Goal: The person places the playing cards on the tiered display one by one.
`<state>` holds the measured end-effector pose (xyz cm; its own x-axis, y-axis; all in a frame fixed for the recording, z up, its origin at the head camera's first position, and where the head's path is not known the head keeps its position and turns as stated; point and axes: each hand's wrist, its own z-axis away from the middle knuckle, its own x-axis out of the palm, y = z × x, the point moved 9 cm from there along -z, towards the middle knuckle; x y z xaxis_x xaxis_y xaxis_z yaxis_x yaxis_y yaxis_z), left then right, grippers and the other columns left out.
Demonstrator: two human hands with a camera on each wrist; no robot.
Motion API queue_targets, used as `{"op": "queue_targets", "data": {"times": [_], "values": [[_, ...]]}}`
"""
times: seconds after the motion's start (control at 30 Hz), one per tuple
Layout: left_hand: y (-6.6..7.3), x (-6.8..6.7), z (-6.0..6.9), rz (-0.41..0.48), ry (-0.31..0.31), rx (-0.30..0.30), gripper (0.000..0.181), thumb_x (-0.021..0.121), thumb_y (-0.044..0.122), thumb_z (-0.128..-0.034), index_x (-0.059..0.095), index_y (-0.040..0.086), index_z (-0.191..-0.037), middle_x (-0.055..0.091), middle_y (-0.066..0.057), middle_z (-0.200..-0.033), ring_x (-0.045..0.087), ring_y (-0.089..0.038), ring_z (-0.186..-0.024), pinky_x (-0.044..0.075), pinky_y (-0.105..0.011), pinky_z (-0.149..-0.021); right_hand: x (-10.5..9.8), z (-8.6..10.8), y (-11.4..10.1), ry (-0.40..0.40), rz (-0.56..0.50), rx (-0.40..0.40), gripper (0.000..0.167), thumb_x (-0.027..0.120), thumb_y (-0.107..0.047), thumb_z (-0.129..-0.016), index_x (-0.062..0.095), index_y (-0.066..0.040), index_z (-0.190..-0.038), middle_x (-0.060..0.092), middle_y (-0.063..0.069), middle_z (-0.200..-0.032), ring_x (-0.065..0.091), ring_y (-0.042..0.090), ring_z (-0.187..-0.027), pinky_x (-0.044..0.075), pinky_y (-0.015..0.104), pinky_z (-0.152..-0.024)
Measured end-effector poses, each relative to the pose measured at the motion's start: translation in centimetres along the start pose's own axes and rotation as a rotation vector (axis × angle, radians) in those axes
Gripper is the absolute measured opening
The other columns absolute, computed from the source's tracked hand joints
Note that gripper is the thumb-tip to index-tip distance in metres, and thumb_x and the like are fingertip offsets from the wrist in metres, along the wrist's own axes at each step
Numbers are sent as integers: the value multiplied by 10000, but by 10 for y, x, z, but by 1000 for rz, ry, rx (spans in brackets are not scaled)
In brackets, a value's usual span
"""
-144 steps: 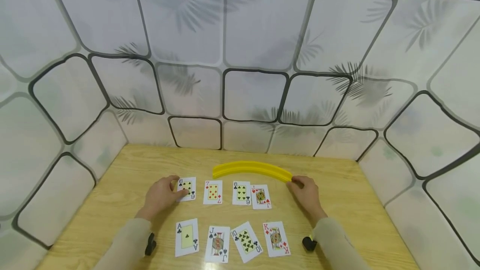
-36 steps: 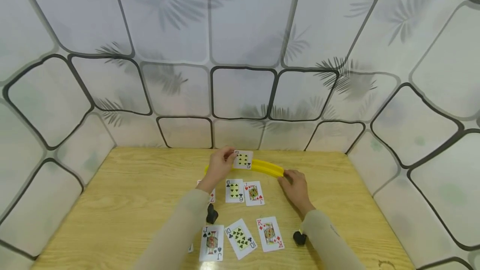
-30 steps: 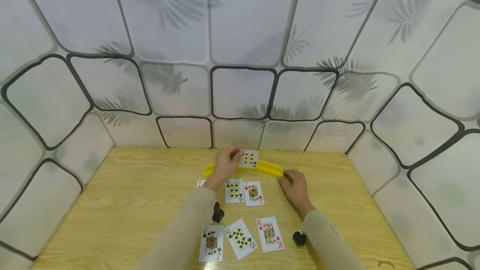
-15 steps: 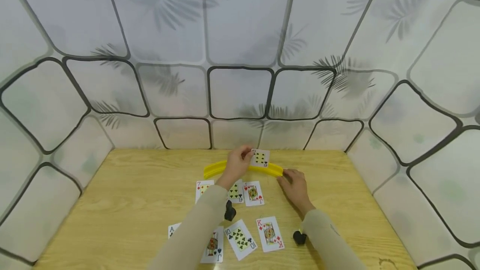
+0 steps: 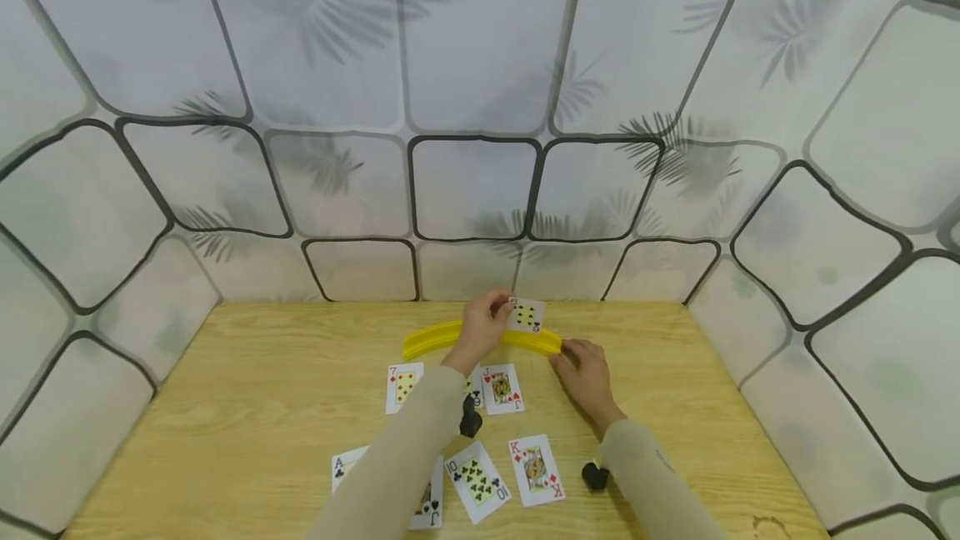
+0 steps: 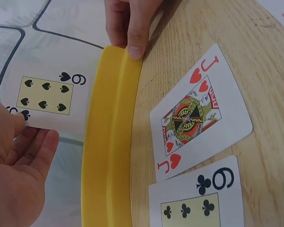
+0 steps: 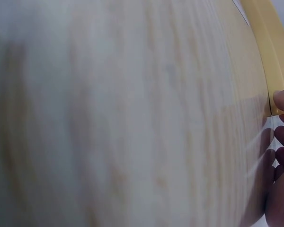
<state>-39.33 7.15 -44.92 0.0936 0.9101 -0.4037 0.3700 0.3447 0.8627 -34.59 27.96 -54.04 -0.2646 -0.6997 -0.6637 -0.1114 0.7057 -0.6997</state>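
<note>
My left hand (image 5: 480, 330) pinches the six of spades (image 5: 527, 315) by its left edge, thumb on the face. The playing card stands upright above the right part of a curved yellow card holder (image 5: 429, 341). In the left wrist view, the card's lower edge is close to the holder; I cannot tell whether they touch. My right hand (image 5: 588, 377) grips the holder's right end, with the thumb (image 6: 135, 51) on the near side and fingers beyond. Before the holder lie the seven of diamonds (image 5: 402, 386), the six of clubs (image 6: 191, 208), partly hidden by my left arm, and the jack of hearts (image 5: 502, 388).
A nearer row holds the ace of clubs (image 5: 343, 465), the jack of spades (image 5: 432, 507), the ten of clubs (image 5: 477, 482) and the king of diamonds (image 5: 536, 469). My left sleeve covers parts of the first two. A patterned wall (image 5: 480, 190) rises behind the wooden table (image 5: 262, 407).
My left hand has lifted the six of spades from the left end of the far row and carried it rightward over the holder. My right hand keeps its grip on the holder's end.
</note>
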Motion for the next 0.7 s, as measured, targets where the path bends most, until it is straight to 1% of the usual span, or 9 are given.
{"op": "queue_targets", "data": {"times": [0.1,0.17,0.27,0.33,0.4,0.5,0.7], "values": [[1,3,0,1,-2,0,204,587,80,-1077,710,12,-1225,739,-157,-1113,635,-233,-943,574,-349,-841,2,-1,2,-21,-1,20,438,746,-205,-980,671,54,-1325,636,249,-1388,510,431,-1340,407,604,-1183],[2,5,-1,-7,2,18,205,590,76,-1075,713,-2,-1220,744,-164,-1107,650,-246,-939,582,-354,-834,2,-1,2,-15,6,11,434,744,-205,-980,675,58,-1318,644,249,-1373,517,434,-1328,415,612,-1167],[2,8,-3,-9,10,40,206,596,84,-1074,718,-10,-1212,749,-166,-1078,656,-248,-910,577,-332,-795,1,-1,1,-2,15,-2,426,746,-203,-977,684,63,-1304,655,253,-1352,525,441,-1311,423,617,-1149],[2,9,-5,-2,16,44,209,602,92,-1073,720,-10,-1211,755,-164,-1064,652,-237,-888,565,-306,-773,0,-1,0,3,19,-13,421,746,-198,-976,688,65,-1300,658,256,-1348,528,447,-1308,425,619,-1144],[3,11,-7,6,21,49,208,606,90,-1070,721,-15,-1208,755,-169,-1048,639,-232,-866,546,-286,-757,1,-1,-1,-2,13,-7,424,752,-195,-975,686,60,-1307,650,258,-1363,522,446,-1321,419,611,-1160],[4,14,-8,2,28,64,201,609,75,-1065,723,-19,-1201,758,-175,-1040,643,-241,-857,552,-294,-758,1,0,-1,-3,12,-3,419,754,-193,-975,688,54,-1307,644,258,-1375,522,447,-1328,418,609,-1167],[6,21,-11,-25,21,88,195,605,69,-1066,730,-11,-1192,764,-169,-1050,665,-254,-867,583,-325,-774,-2,1,-2,22,16,-22,410,763,-190,-965,698,59,-1285,657,264,-1350,541,452,-1299,439,617,-1141]]}}
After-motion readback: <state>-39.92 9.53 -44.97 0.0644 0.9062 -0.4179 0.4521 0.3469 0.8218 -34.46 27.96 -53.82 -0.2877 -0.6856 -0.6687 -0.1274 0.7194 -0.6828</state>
